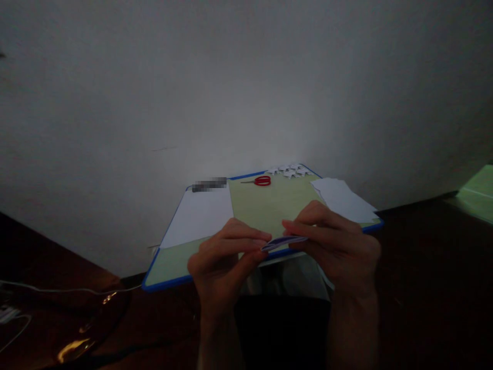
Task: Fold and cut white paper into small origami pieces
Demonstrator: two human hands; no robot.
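A small folded piece of paper (pixel 284 241) is held up above the near edge of the table, its layers slightly parted. My left hand (pixel 229 254) pinches its left end between thumb and fingers. At its right end, my right hand (pixel 331 241) has the paper between fingertips and thumb. Beyond the hands, red-handled scissors (pixel 262 181) lie on the pale green tabletop (pixel 269 203), blades pointing left. Several small white folded or cut paper shapes (pixel 291 171) lie at the back right corner.
White sheets (pixel 342 199) are stacked loosely at the table's right. Another white sheet (pixel 198 213) covers the left part, with a blurred dark object (pixel 209 184) at its back edge. A wall (pixel 231 103) stands behind the table. A white cable (pixel 77 291) runs at the lower left.
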